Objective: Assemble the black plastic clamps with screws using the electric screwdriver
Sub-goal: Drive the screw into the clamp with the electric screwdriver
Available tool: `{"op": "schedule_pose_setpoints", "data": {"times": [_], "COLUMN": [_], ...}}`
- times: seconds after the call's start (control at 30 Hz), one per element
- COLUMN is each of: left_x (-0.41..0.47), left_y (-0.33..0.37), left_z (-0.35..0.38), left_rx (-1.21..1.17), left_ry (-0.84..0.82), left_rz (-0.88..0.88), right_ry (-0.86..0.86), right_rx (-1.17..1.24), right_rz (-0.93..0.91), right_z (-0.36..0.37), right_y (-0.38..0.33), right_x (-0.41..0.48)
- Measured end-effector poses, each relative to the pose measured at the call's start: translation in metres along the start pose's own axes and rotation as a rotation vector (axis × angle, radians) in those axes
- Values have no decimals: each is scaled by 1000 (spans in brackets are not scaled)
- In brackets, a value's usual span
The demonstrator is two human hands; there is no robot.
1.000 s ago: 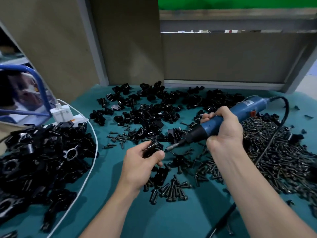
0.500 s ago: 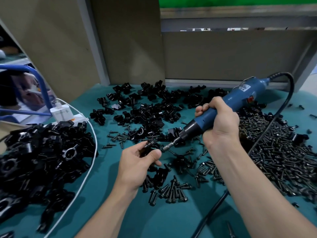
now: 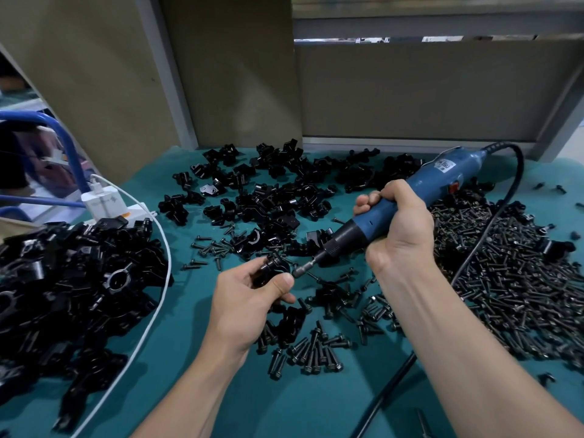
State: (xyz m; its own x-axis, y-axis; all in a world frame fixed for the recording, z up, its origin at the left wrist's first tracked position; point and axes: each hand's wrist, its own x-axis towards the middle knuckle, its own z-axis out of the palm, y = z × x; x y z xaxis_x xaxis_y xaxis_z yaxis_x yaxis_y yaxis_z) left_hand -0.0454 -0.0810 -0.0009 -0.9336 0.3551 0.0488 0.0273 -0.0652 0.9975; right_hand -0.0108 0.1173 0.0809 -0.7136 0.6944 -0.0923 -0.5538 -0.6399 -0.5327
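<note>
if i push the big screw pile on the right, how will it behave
The screw pile is loosely heaped, so it would probably spread, not slide as one. The round shanks suggest single screws may roll. The teal mat looks soft, perhaps slowing them.

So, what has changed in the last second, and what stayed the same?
The right hand raised the rear of the screwdriver, so it slants more steeply toward the clamp. The left hand still holds the clamp, the bit stays at it, and the screw pile lies unchanged.
</note>
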Motion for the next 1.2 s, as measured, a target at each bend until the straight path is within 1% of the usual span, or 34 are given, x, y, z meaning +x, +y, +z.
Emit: {"op": "schedule_pose_setpoints", "data": {"times": [0.13,0.3,0.57,0.7,0.8,0.93,1.0,1.07,1.2], "left_x": [-1,-1,-5,-6,-6,-7,-7,-7,-6], "left_y": [-3,-4,2,5,9,12,14,17,27], "left_z": [-2,-2,0,2,3,1,-1,-2,-4], "left_rx": [55,63,144,134,79,13,3,-13,-59], "left_ry": [-2,3,-6,-18,-56,-65,-66,-78,-146], "left_rz": [29,18,14,7,-25,-60,-76,-90,-128], "right_ry": [-7,-5,17,22,-1,-30,-62,-129,-398], "right_rx": [2,5,15,35,59,52,58,71,46], "right_rz": [1,-1,20,35,59,62,74,95,214], "right_z": [1,2,1,0,1,2,1,-2,-12], "right_y": [0,0,1,2,0,-1,1,-1,-18], "right_x": [0,-1,-3,-3,-5,-7,-6,-5,-1]}}
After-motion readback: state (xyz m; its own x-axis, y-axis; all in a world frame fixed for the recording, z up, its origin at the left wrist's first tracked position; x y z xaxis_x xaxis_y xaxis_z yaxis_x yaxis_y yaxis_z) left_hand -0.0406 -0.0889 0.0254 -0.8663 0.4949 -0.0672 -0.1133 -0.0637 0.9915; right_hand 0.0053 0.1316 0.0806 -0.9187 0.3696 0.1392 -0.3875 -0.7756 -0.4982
